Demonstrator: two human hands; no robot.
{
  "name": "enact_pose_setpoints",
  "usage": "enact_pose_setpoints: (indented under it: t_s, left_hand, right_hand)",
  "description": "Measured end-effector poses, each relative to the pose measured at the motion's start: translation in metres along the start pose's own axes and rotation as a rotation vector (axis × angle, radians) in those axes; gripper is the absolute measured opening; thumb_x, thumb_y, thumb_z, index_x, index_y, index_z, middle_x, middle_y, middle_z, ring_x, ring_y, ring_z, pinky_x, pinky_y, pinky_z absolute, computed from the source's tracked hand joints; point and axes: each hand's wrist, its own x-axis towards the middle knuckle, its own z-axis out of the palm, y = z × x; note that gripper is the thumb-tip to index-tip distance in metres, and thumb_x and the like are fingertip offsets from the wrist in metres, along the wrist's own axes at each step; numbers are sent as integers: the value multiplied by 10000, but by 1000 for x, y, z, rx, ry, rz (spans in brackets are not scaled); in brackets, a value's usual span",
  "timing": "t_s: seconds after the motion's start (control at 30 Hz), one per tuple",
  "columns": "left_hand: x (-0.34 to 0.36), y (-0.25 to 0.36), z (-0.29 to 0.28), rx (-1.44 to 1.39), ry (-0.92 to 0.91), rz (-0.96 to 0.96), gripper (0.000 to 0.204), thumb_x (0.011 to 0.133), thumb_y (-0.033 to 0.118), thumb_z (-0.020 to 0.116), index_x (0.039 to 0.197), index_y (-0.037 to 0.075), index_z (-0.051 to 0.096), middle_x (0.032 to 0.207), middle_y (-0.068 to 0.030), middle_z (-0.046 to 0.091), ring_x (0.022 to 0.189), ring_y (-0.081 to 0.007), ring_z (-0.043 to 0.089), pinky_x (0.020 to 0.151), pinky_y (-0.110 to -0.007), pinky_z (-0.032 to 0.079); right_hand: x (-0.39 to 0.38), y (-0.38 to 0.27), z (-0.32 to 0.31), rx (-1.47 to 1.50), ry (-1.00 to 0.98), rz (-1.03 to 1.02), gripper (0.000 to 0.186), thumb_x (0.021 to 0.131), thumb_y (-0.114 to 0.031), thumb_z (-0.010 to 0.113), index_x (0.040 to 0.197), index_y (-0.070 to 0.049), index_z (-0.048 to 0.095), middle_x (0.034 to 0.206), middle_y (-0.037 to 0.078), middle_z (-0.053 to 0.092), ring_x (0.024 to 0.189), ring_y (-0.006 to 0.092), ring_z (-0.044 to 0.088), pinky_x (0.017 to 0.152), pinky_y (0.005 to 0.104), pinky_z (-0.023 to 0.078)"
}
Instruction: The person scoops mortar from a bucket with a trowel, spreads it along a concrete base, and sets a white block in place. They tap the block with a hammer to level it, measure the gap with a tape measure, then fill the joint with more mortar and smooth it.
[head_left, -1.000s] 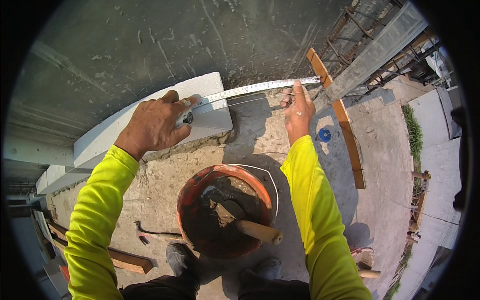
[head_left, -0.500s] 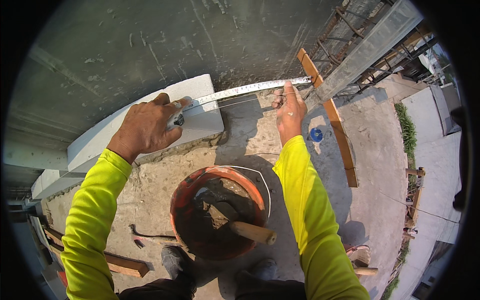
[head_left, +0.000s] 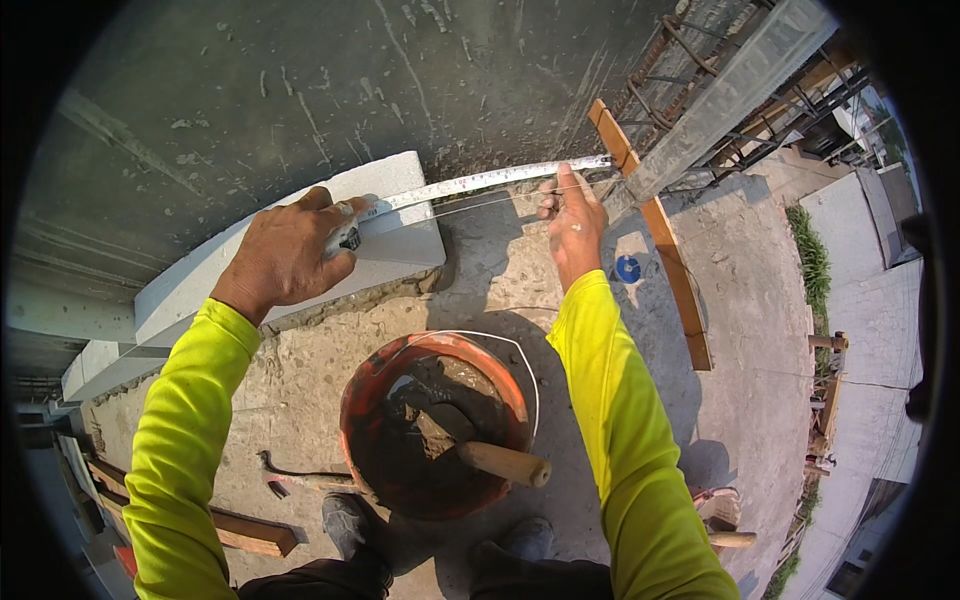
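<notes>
My left hand (head_left: pixel 285 245) is closed around a tape measure case (head_left: pixel 345 236) resting at the top of a white block (head_left: pixel 400 245) beside the grey wall. From it the white tape blade (head_left: pixel 460 186) runs out to the right, its tip close to an upright wooden board (head_left: pixel 672 262). My right hand (head_left: pixel 575 225) pinches at the blade a little short of its tip, thumb and index finger at its lower edge. A thin string (head_left: pixel 475 206) stretches just below the blade and passes by my right fingers. Whether those fingers also touch the string is hard to tell.
An orange bucket (head_left: pixel 352 405) of wet mortar stands before my feet, a wooden-handled trowel (head_left: pixel 505 463) in it. A hammer (head_left: pixel 310 478) lies to its left. A blue round object (head_left: pixel 628 269) is near the board. Metal post (head_left: pixel 735 100) and rebar (head_left: pixel 690 50) rise at upper right.
The view has shifted slightly. My right hand and the tape's tip sit a little further left; both hands keep their grip.
</notes>
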Motion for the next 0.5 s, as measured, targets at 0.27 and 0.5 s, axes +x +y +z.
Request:
enact_pose_setpoints:
  t_s: [0.27,0.5]
  left_hand:
    - [-76,-28,-19,-44,180,-61,692,810,393,528,1446,120,527,1015,-176,593,801,-348,665,740,-458,558]
    - [-232,-13,-3,-342,455,-330,970,873,584,539,1581,-18,256,1106,-220,603,891,-320,639,811,-402,523]
  right_hand:
    - [-45,6,-33,-219,-170,139,426,996,-366,653,1214,-1,646,858,74,662,663,108,556,600,258,450]
    - [-105,-25,-63,-291,-128,195,429,981,-367,671,1204,-1,657,849,65,655,649,89,554,593,258,460]
